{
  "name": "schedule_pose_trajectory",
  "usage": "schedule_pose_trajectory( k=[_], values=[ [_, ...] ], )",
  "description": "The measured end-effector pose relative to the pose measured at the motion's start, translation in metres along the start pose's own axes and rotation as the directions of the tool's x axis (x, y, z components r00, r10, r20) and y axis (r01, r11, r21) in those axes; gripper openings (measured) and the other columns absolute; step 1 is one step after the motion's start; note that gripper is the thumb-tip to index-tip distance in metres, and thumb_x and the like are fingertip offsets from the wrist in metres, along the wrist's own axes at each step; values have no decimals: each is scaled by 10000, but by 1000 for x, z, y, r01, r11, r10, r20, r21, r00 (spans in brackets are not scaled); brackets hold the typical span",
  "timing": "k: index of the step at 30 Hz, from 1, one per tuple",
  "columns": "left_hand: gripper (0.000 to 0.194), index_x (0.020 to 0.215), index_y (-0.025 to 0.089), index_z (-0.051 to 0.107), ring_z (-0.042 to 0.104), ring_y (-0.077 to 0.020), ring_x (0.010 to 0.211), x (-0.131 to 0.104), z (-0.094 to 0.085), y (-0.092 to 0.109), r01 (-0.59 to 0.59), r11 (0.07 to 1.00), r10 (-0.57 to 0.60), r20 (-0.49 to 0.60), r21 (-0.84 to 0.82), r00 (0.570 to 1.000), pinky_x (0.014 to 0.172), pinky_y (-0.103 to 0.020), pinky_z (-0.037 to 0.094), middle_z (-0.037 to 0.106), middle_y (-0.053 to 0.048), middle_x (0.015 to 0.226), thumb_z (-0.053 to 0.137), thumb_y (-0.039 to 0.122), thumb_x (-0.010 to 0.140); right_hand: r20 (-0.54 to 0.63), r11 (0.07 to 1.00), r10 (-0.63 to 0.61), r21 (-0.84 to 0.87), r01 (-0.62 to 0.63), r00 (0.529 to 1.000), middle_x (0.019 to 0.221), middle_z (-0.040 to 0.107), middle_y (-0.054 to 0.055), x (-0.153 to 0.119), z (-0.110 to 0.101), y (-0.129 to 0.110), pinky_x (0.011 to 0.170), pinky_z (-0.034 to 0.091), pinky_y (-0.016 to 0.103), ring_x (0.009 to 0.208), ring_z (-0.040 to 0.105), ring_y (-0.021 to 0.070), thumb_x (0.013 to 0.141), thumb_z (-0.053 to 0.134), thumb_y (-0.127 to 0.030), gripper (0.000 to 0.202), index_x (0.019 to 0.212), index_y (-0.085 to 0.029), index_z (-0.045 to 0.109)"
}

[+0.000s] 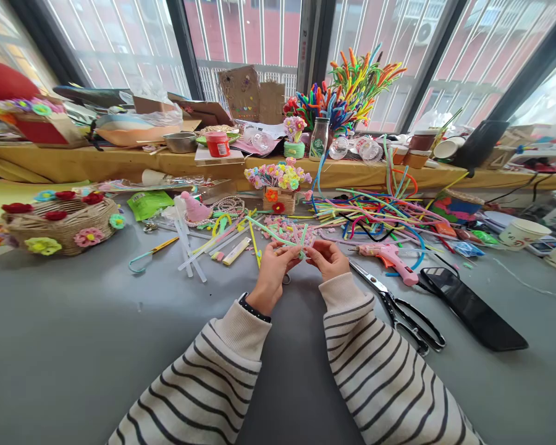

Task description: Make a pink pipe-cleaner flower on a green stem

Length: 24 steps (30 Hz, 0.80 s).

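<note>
Pale green and pink pipe cleaners [301,238], crossed in a small bundle, are held over the table between my two hands. My left hand [275,269] pinches the bundle from the left, one long green stem sticking out up and to the left. From the right, my right hand [328,258] grips the bundle's other side with thumb and fingers. Just right of that hand lie large scissors [393,303] and a pink glue gun [391,259]. Behind the hands are a scatter of small pink and green pieces [285,227] and a little basket of flowers [278,198].
A rope basket with flowers [65,225] stands at left, near clear glue sticks [192,244] and a crochet hook [152,253]. Loose pipe cleaners [370,213] pile up behind on the right. A black phone [475,309] and paper cups [523,233] lie further right. A cloth-covered ledge [176,165] runs along the back.
</note>
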State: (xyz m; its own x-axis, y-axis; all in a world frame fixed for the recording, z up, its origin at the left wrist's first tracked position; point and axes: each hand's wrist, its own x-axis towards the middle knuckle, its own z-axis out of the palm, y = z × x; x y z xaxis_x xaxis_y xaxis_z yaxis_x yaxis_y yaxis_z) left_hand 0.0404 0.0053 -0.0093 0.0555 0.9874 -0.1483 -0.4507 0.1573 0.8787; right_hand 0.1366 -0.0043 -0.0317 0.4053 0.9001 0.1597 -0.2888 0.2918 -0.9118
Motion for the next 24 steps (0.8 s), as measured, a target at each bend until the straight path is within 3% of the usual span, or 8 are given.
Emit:
schedule_pose_trajectory(
  k=[4,10,14,21,24],
  values=[
    [298,731,154,387,538,-70,572,-1,-1,1,33,999,-34,26,6,999,632,-244,465,514,18,642,616,98,548,37,955,-156,-251,161,987,574,574,-5,0,-4,1,458,482,236,504,549,109,558,611,-298,217,703,-154,539],
    [296,735,147,402,538,-73,568,-2,-1,2,45,997,-47,32,59,998,620,-252,472,526,11,637,627,128,543,80,777,-334,-541,322,939,615,608,24,-2,-6,-6,490,472,255,508,556,125,624,555,-299,230,797,-150,533],
    [289,736,147,411,524,-63,537,0,-3,0,32,997,-35,42,71,999,601,-250,477,524,18,605,628,152,546,150,671,-418,-614,416,896,647,624,31,-4,-6,-8,521,472,228,557,570,124,663,510,-257,134,725,-157,574],
    [278,748,154,403,506,-56,497,1,-5,-2,40,998,-41,26,41,999,569,-235,474,509,32,552,613,160,566,358,394,-503,-715,577,787,657,604,28,-1,-10,-3,515,433,220,471,491,92,697,450,-207,175,739,-167,615],
    [227,724,149,413,503,-52,481,1,-5,-1,67,998,-68,30,18,997,568,-226,469,509,29,543,594,155,585,405,319,-510,-730,604,759,635,591,22,0,-10,-1,520,413,220,483,470,99,711,437,-210,183,739,-191,618]
  ],
)
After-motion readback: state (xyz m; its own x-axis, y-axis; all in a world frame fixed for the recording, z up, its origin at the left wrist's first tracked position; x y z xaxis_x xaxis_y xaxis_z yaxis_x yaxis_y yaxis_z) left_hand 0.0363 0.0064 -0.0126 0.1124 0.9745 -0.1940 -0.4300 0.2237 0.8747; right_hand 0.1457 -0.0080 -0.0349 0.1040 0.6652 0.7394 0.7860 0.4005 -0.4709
